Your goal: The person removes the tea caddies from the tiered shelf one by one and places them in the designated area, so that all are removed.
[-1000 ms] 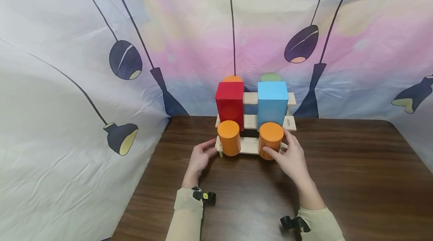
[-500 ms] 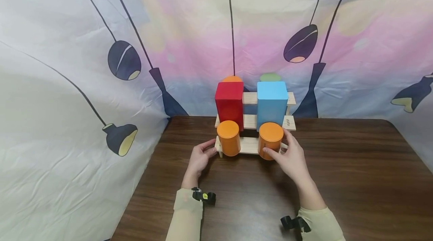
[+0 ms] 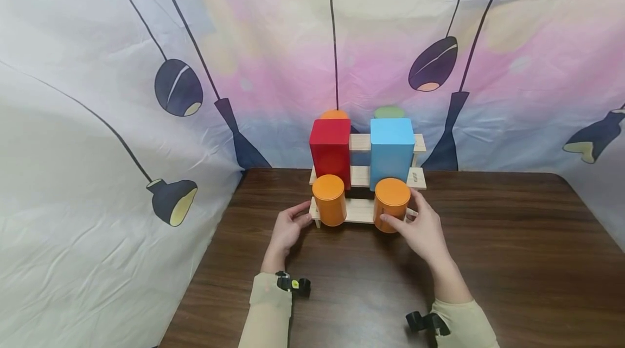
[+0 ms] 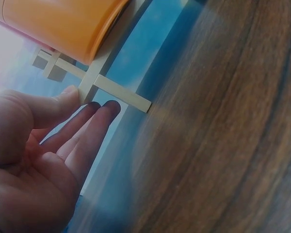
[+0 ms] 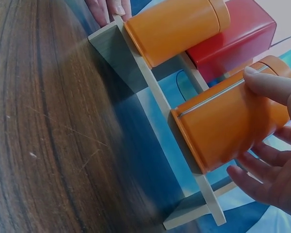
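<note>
Two orange cans stand upright on the rack's [image 3: 359, 210] lowest, near shelf, the right hand [image 3: 423, 228] around the right can [image 3: 391, 201].
Its thumb presses the near side while the fingers curl about the far right side; the left hand [image 3: 287, 228] pinches the rack's left end between thumb and fingertips. The can looks like stiff, thin metal, probably light if unfilled, smooth enough to slip and likelier to dent than break. Its mid-wall seems the best hold, away from the lid, which may come loose.

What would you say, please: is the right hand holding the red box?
No, the right hand grips an orange canister.
</note>
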The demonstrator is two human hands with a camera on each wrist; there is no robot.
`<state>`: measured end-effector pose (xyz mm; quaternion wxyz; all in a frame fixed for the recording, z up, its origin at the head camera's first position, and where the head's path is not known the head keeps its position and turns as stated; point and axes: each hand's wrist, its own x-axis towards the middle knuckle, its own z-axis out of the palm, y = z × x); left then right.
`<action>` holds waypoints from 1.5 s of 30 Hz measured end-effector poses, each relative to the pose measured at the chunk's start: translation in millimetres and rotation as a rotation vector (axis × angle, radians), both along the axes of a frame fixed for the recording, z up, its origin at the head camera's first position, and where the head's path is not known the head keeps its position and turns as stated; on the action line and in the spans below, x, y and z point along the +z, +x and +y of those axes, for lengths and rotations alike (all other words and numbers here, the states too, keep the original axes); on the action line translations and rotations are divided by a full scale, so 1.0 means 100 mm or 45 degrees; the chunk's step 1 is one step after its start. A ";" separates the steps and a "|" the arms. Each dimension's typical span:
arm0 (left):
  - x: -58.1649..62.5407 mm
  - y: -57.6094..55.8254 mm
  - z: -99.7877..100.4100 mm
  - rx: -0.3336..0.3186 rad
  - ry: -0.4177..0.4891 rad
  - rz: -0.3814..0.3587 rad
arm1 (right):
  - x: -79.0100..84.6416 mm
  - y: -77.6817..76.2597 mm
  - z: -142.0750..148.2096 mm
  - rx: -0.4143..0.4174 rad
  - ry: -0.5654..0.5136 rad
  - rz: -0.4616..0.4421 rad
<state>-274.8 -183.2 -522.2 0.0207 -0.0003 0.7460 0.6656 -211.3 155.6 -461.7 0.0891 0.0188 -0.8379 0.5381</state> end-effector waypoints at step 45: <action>0.00 0.02 -0.02 -0.033 -0.015 -0.014 | 0.20 0.13 1.18 -0.201 -0.003 0.047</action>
